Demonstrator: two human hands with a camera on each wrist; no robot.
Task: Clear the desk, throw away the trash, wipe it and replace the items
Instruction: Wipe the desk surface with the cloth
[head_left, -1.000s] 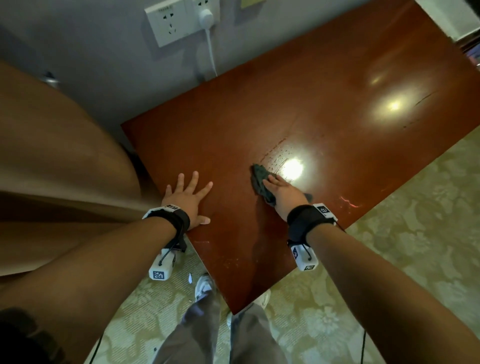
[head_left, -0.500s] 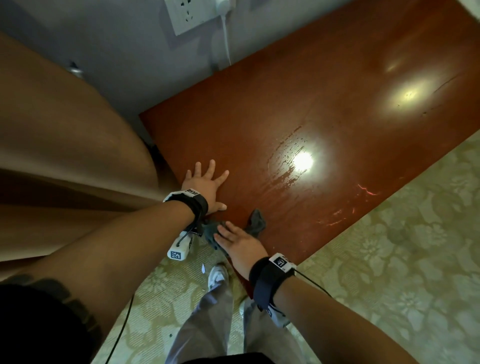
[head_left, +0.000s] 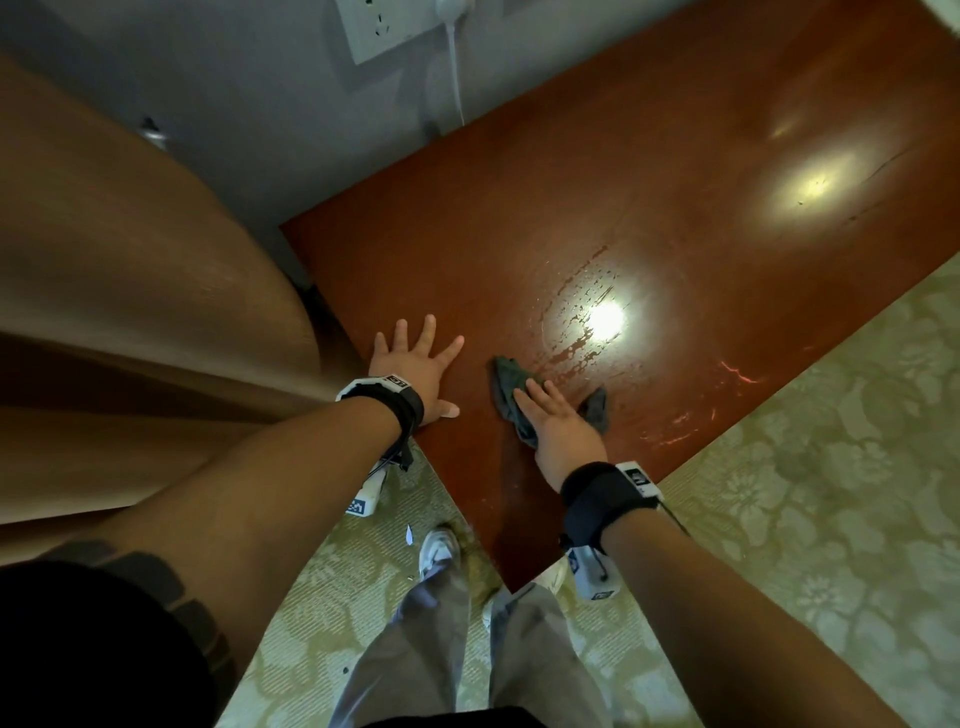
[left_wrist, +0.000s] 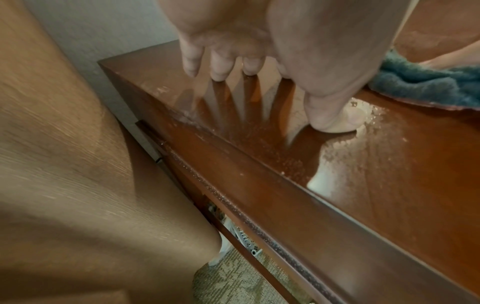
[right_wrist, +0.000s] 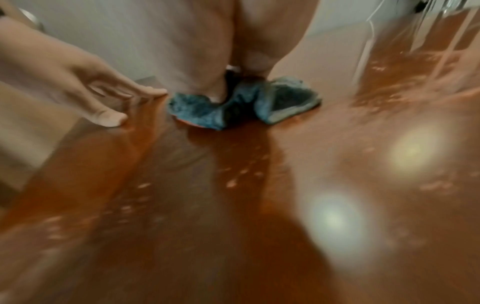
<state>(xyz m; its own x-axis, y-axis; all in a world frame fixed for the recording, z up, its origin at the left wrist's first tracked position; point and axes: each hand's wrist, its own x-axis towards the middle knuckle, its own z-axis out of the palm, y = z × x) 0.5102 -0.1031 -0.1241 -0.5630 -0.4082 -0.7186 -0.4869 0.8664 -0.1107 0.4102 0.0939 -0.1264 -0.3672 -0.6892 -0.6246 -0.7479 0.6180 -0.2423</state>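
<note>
Cloth (head_left: 506, 384) moved inward, lying crosswise under right hand (head_left: 558, 431).

The cloth (head_left: 505, 385) lies on the desk (head_left: 623, 182) under the right hand (head_left: 561, 428), left hand (head_left: 415, 366) beside it.

Glossy reddish-brown worktop (head_left: 649, 171) fills the upper right of the frame, with wet smears around the glare spot mid-frame. A crumpled grey-blue cloth (head_left: 506, 384) sits near its lower edge under the right hand (head_left: 563, 434), and the left hand (head_left: 415, 364) lies flat just beside it
</note>
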